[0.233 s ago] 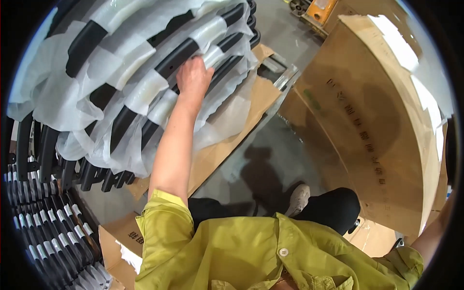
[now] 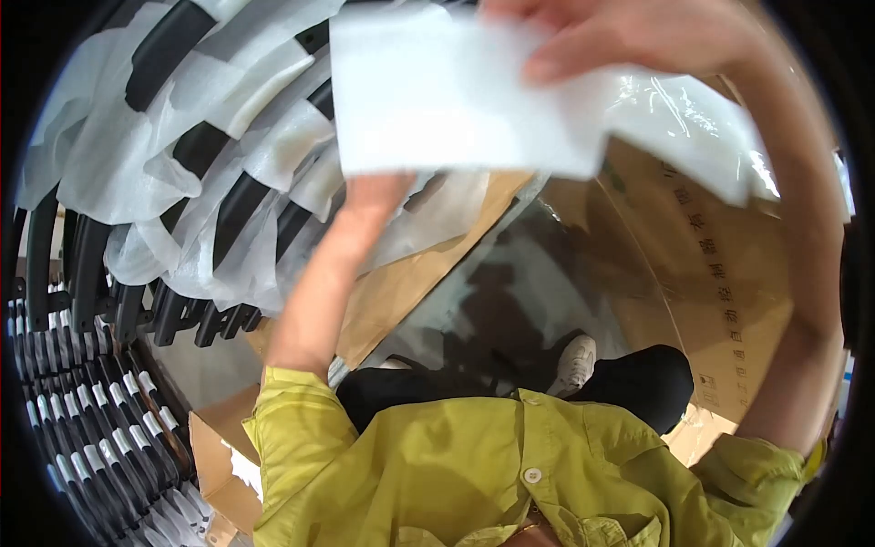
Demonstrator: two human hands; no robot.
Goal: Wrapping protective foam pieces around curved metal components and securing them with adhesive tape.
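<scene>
My right hand (image 2: 602, 36), blurred by motion, grips a white foam sheet (image 2: 428, 100) high in the view. The sheet hangs across the near end of a stack of curved black bars (image 2: 241, 214). Only the wrist end of my left hand (image 2: 376, 190) shows below the sheet's lower edge; its fingers are hidden behind it, near the stack. Translucent white foam (image 2: 137, 159) lies between and around the bars, with some bars bare in places.
A large open cardboard box (image 2: 711, 301) stands on the right, with white sheeting (image 2: 693, 137) over its far edge. Brown cardboard (image 2: 410, 264) lies under the stack. At lower left are rows of wrapped black bars (image 2: 100, 428) and a smaller carton (image 2: 219, 474).
My right hand has come in from the right edge with the white foam sheet, swinging it over the stack. My left hand, formerly visible on a bar, is now mostly covered.
</scene>
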